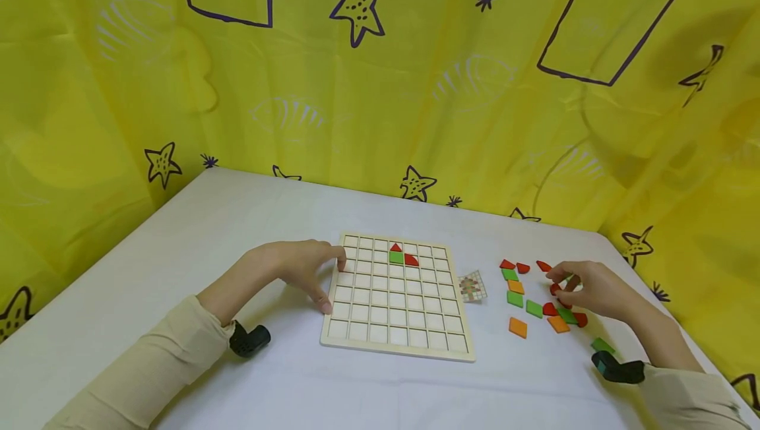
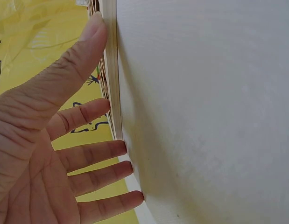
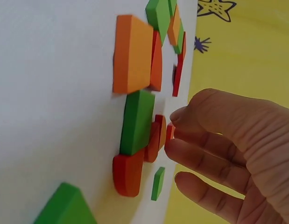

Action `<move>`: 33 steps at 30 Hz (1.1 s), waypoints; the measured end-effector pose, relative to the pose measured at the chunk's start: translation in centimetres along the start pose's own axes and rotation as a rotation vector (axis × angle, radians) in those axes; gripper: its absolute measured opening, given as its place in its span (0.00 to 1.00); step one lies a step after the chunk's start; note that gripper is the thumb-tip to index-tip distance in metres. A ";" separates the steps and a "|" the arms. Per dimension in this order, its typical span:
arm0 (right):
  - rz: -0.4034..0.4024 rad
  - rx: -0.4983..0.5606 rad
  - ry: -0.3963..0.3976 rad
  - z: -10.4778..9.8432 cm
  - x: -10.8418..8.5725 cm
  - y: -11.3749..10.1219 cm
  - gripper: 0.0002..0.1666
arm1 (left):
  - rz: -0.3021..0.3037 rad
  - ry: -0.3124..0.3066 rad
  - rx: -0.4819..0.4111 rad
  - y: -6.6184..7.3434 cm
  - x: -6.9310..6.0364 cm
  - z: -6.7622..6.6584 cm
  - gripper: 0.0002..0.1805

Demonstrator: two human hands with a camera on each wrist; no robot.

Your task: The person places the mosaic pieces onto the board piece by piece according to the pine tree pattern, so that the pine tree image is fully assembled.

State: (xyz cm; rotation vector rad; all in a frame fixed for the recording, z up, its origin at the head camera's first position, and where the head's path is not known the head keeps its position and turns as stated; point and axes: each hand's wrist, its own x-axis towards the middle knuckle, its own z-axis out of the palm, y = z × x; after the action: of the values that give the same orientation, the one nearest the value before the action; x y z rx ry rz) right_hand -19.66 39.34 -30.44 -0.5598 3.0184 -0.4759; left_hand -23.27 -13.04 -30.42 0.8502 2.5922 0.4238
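The hands are well apart. The left hand (image 1: 305, 268) is positioned at the left edge of the wooden grid board (image 1: 380, 314), thumb and fingers spread and in contact with that edge. The board lies flat on the white table (image 1: 255, 206). A red triangle (image 1: 396, 247) occupies the cell above a green square (image 1: 396, 257); a red quarter-circle (image 1: 411, 260) adjoins the square at right. A pattern card (image 1: 473, 286) lies beside the board's right edge. The right hand (image 1: 594, 288), fingers bent, is at the loose coloured pieces (image 1: 518, 327); whether it grips a red piece (image 3: 170, 132) cannot be determined.
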 end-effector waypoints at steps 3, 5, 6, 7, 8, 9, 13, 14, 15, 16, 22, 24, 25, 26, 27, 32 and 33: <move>0.028 0.004 -0.018 0.0 -0.1 0.4 0.17 | 0.002 0.002 0.004 0.0 0.0 0.0 0.34; 0.039 0.006 -0.024 0.0 -0.1 0.6 0.17 | 0.003 0.001 0.006 0.0 0.0 0.0 0.34; 0.043 0.006 -0.024 0.0 -0.1 0.6 0.17 | 0.001 0.001 0.005 0.0 0.0 -0.1 0.34; 0.047 0.006 -0.024 0.0 -0.1 0.7 0.17 | 0.001 0.001 0.004 0.0 0.0 -0.1 0.34; 0.053 0.006 -0.024 0.0 0.0 0.8 0.17 | 0.003 0.000 0.006 0.0 -0.1 -0.2 0.34; 0.060 0.005 -0.025 0.0 0.0 0.8 0.17 | 0.003 0.000 0.005 0.0 -0.1 -0.2 0.34; 0.085 0.004 -0.033 0.1 0.4 1.0 0.17 | 0.012 0.001 0.007 0.0 -0.2 -0.2 0.34; 0.094 0.006 -0.035 0.1 0.5 1.0 0.17 | 0.014 0.001 0.009 0.0 -0.2 -0.2 0.34; 0.101 0.006 -0.037 0.2 0.5 1.0 0.17 | 0.014 0.001 0.008 0.0 -0.2 -0.2 0.34; 0.105 0.006 -0.037 0.2 0.6 1.0 0.17 | 0.014 0.001 0.007 0.0 -0.2 -0.2 0.34; 0.112 -0.002 -0.021 0.7 0.8 0.8 0.16 | 0.020 0.004 0.006 0.1 -0.2 -0.2 0.34; 0.111 -0.007 -0.016 0.9 0.9 0.8 0.16 | 0.021 0.004 0.006 0.1 -0.1 -0.2 0.34; 0.108 -0.010 -0.014 1.0 1.0 0.7 0.16 | 0.020 0.003 0.006 0.1 -0.1 -0.2 0.34; 0.105 -0.015 -0.013 1.1 1.0 0.7 0.16 | 0.019 0.002 0.005 0.1 -0.1 -0.2 0.35; 0.106 -0.017 -0.013 1.1 1.0 0.7 0.16 | 0.019 0.001 0.003 0.1 -0.1 -0.2 0.35; 0.108 -0.017 -0.017 1.2 1.1 0.6 0.16 | 0.013 -0.002 0.006 0.2 -0.1 -0.1 0.35; 0.110 -0.017 -0.017 1.3 1.1 0.6 0.17 | 0.014 -0.002 0.008 0.2 -0.1 -0.1 0.35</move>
State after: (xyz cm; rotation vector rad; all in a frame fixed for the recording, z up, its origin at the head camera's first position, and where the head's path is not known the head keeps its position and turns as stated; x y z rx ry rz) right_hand -20.75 39.15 -31.82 -0.3936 3.0195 -0.4376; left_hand -23.15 -12.99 -30.23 0.8717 2.5893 0.4175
